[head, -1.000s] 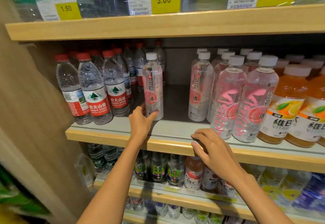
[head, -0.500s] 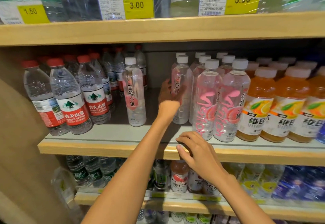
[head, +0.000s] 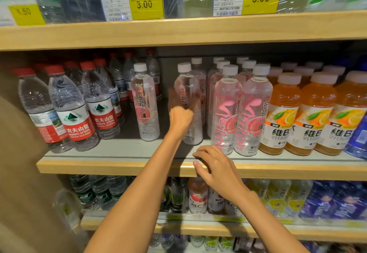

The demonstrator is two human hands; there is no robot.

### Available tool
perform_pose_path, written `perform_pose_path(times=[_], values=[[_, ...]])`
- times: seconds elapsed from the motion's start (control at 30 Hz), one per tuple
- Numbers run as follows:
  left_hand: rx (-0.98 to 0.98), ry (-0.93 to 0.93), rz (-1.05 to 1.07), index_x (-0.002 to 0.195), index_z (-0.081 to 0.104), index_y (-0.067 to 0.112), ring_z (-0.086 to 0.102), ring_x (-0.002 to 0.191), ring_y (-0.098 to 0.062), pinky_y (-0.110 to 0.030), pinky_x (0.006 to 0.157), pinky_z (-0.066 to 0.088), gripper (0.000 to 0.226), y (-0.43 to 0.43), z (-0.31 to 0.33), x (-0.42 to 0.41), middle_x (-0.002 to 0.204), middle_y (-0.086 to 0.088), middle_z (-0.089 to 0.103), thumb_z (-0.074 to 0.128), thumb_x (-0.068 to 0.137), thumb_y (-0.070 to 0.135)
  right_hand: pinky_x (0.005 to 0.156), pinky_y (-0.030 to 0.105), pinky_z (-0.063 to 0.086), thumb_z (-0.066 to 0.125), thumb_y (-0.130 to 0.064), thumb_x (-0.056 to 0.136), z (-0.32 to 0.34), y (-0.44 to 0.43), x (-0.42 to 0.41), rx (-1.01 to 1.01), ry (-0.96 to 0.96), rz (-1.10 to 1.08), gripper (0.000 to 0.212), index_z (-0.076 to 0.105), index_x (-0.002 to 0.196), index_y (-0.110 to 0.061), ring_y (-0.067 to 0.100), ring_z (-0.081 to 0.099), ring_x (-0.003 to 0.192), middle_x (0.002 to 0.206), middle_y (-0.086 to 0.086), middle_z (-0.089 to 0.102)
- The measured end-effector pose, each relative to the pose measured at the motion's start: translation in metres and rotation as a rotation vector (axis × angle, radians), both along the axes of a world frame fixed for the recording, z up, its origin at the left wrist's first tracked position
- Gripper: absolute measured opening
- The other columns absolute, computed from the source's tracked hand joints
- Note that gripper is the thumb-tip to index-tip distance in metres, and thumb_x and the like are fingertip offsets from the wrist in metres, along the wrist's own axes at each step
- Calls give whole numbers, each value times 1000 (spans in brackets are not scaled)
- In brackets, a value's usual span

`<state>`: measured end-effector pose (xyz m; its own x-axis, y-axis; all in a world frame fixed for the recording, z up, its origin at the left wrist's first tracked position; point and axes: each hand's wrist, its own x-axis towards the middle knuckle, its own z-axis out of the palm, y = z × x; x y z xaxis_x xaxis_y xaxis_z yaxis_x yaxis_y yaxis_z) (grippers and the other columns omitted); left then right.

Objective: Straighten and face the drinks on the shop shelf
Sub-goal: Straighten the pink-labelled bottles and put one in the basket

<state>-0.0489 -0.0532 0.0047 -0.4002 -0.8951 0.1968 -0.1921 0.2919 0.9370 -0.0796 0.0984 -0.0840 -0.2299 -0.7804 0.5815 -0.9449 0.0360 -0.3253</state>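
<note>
One upright clear bottle [head: 187, 82], centre frame on the middle shelf [head: 119, 151], is clasped at its left side by the curled grip of the nearer left hand [head: 179, 117], while the shelf edge [head: 119, 166] is held by the right hand [head: 216, 171].

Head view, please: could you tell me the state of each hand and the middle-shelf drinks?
left hand: grips held bottle, fingers blurred
held bottle: upright, label partly behind the hand
lone bottle: upright, label forward, standing apart
right hand: fingers curled on shelf edge
orange drinks: upright, labels forward
</note>
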Motion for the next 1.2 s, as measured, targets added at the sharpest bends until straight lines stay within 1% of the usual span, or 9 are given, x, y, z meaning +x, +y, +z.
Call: perform_pose_path(times=[0.13, 0.23, 0.37, 0.57, 0.67, 0.77, 0.93, 1.1, 1.2], values=[[-172, 225, 20, 49, 48, 14, 40, 33, -1, -14, 37, 31, 41, 11, 9, 24, 34, 11, 41, 68, 86, 11, 84, 23, 43, 57, -25, 93, 2, 2, 0, 33, -32, 21, 24, 67, 109, -11, 12, 53, 103, 107, -2, 61], [-228, 303, 26, 73, 54, 7, 45, 54, -6, -11, 47, 35, 25, 19, 12, 41, 62, 3, 49, 70, 84, 22, 84, 23, 43, 59, -20, 92, 4, 6, 1, 13, -126, 5, 16, 66, 104, -13, 12, 54, 100, 103, -3, 62], [-159, 356, -46, 107, 55, 7, 61, 88, -12, -13, 73, 47, 38, 28, 19, 60, 99, -4, 63, 69, 86, 35, 75, 10, 43, 53, -16, 95, 12, 13, 7, -173, -521, -51, 14, 66, 98, -21, 9, 61, 90, 95, -6, 67], [252, 503, -406, 105, 64, -2, 69, 80, -23, -32, 73, 57, 33, 58, 15, 65, 90, -17, 69, 59, 91, 28, 85, 43, 54, 43, -53, 87, 33, 17, 19, -146, -1387, 426, 53, 68, 107, -11, 28, 67, 90, 108, 27, 66], [340, 517, -521, 99, 67, 4, 71, 79, -21, -34, 77, 57, 35, 68, 9, 62, 87, -11, 73, 65, 83, 34, 73, 43, 57, 60, -63, 77, 34, 27, 19, -19, -1596, 623, 68, 68, 106, -3, 34, 68, 77, 97, 28, 67], [336, 475, -590, 99, 68, 10, 72, 87, -22, -36, 80, 58, 35, 73, 5, 58, 93, -10, 74, 60, 80, 39, 59, 34, 57, 82, -61, 55, 32, 35, 19, -6, -1564, 609, 77, 64, 102, -3, 28, 66, 62, 84, 21, 68], [220, 409, -499, 123, 57, 6, 68, 101, -26, -37, 87, 55, 59, 82, 13, 54, 111, -14, 70, 64, 78, 44, 53, 30, 53, 71, -53, 63, 34, 41, 21, -151, -1379, 397, 64, 62, 101, -3, 25, 66, 61, 79, 14, 69], [-26, 367, -224, 124, 53, 17, 63, 93, 3, -14, 78, 49, 46, 90, 23, 49, 109, 8, 64, 69, 86, 37, 69, 22, 53, 77, -52, 67, 30, 44, 27, -283, -938, 92, 46, 63, 101, -26, 5, 68, 81, 90, -8, 72], [-9, 420, -91, 120, 52, 21, 62, 90, 2, -12, 69, 47, 51, 99, 22, 45, 106, 11, 61, 74, 79, 42, 72, 25, 50, 73, -43, 76, 26, 45, 33, -255, -714, -87, 46, 52, 114, -29, 1, 62, 89, 101, -16, 66]])
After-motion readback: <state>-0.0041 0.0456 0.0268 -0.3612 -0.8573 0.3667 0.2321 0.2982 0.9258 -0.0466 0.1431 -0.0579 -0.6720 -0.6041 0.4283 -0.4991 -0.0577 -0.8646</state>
